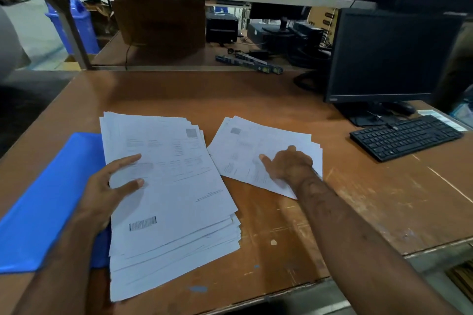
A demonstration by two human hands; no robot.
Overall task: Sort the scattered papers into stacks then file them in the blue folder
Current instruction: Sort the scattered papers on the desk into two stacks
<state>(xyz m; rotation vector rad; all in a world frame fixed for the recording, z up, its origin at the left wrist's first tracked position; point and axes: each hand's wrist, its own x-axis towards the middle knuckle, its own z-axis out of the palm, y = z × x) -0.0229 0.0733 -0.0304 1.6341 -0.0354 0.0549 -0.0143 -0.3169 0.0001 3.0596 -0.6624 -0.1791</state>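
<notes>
My left hand [107, 192] holds the near-left edge of the big stack [169, 186], thumb and a finger on top, rest prob. under the sheets. My right hand [289, 163] lies on the small stack [261, 151], fingers bent, pressing it to the table [256, 94]; can't tell if it pinches a sheet. The two stacks sit just beside each other, corners nearly touching. The blue folder [48, 199] lies closed at the left, partly under the big stack and my left hand.

Step, I reckon: squaring up the stacks. The big one is fanned at the near end, so lift it, tap edges on the table, w/ both hands. Keep the small stack flat so sheets don't slide toward the keyboard [407, 137] at far right. Then pull the folder free before opening it.
</notes>
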